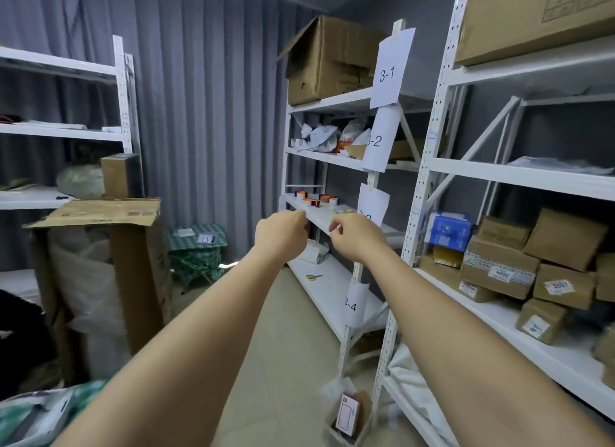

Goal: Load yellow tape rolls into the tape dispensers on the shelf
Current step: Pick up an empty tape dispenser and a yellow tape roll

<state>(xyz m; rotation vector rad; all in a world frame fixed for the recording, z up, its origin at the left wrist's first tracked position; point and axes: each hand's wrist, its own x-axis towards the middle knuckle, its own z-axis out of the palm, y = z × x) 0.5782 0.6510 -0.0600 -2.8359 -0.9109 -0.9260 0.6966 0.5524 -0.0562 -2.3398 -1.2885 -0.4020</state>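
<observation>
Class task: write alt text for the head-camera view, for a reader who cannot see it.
Two bare arms reach toward a white shelf holding orange tape dispensers; the left hand and right hand have curled fingers and hold nothing visible. Cardboard boxes fill neighbouring shelves.

I am standing in a storeroom where grey pleated curtains point(206, 97) are covering the walls and pale beige tiles point(283, 346) are running underfoot. White metal shelving point(429, 167) is lining my right, a second white rack point(121, 90) is standing at my left, and soft, dim light is falling evenly.
</observation>
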